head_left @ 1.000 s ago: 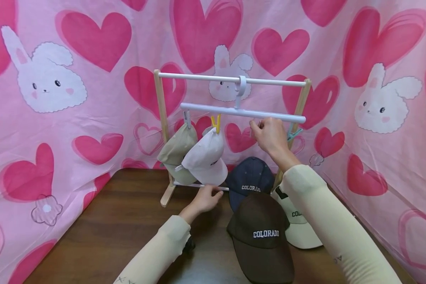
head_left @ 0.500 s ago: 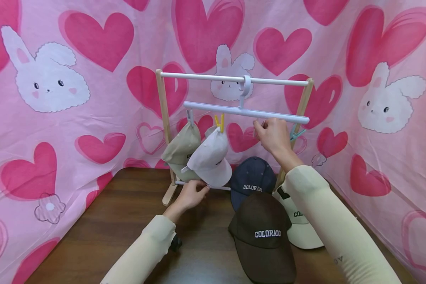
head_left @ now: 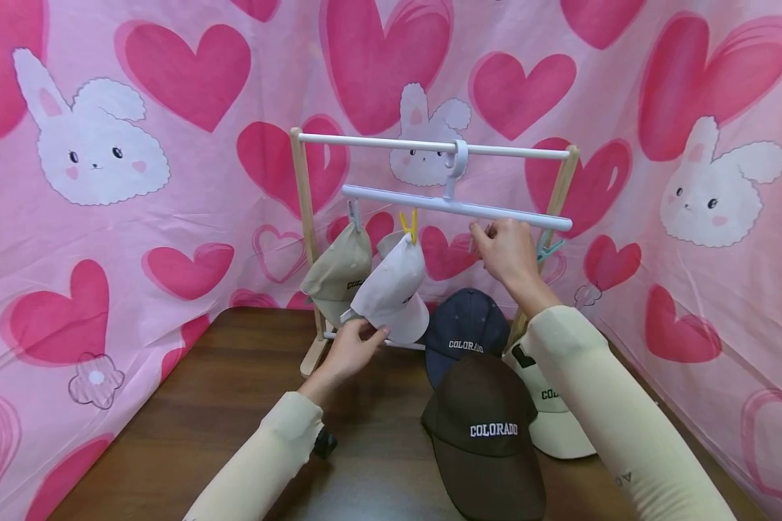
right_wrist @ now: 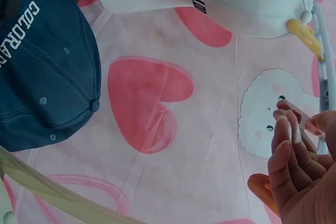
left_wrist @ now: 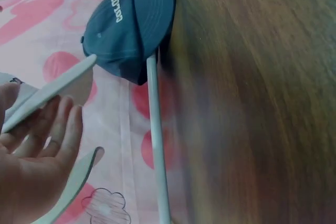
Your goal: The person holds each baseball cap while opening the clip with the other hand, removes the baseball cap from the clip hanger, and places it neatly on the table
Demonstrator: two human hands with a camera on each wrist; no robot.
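Observation:
A white cap (head_left: pixel 391 282) hangs by a yellow clothespin (head_left: pixel 408 226) from the white hanger (head_left: pixel 456 206). My left hand (head_left: pixel 352 347) holds the edge of its brim, thumb on one side and fingers on the other in the left wrist view. Left of it a beige cap (head_left: pixel 339 268) hangs from a grey clothespin (head_left: pixel 355 215). Just under the hanger's right half, my right hand (head_left: pixel 508 250) pinches a pale pink clothespin (right_wrist: pixel 295 110). Beside that hand shows an orange clothespin (right_wrist: pixel 261 190), hidden in the head view. A teal clothespin (head_left: pixel 547 250) hangs near the hanger's right end.
The hanger hooks over the top rail of a wooden rack (head_left: pixel 303 188). On the brown table (head_left: pixel 189 405), a navy cap (head_left: pixel 465 322), a brown cap (head_left: pixel 482 412) and a cream cap (head_left: pixel 560 427) lie at the right. A low white bar (left_wrist: pixel 157 145) runs along the rack's foot.
My left hand has moved left, then up to the white cap's brim, and the cap has turned slightly. The right hand stays at the pink clothespin.

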